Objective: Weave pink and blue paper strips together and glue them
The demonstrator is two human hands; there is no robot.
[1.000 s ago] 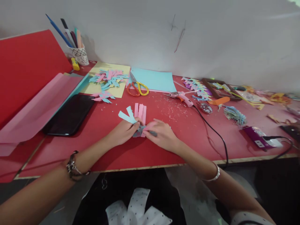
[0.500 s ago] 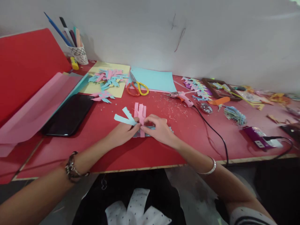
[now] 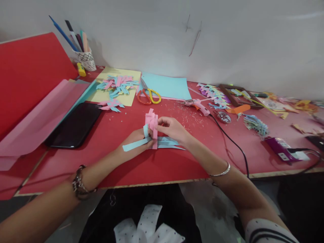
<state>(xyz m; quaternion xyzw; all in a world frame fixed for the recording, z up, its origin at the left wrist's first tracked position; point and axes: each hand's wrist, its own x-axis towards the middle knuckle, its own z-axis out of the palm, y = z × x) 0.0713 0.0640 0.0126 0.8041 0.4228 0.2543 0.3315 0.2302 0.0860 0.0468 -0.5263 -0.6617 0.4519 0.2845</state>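
Pink paper strips (image 3: 154, 123) stand crosswise over light blue paper strips (image 3: 168, 142) on the red table, near its front edge. My left hand (image 3: 138, 138) is closed on the crossed strips from the left, and a blue strip end (image 3: 133, 145) lies across its fingers. My right hand (image 3: 172, 128) pinches the pink strips at their right side, thumb and forefinger close together. Parts of the strips are hidden behind my fingers. The blue ends stick out to the right, below my right hand.
Scissors (image 3: 149, 96) and a pile of cut paper strips (image 3: 117, 84) lie behind my hands. A pink glue gun (image 3: 197, 104) with a black cord rests at right. A black phone (image 3: 76, 125) is at left, a purple extension block (image 3: 280, 148) at far right.
The blue strip ends at my left hand have swung from pointing up-left to lying lower across the fingers. My right hand has risen slightly, exposing the blue strips at right.
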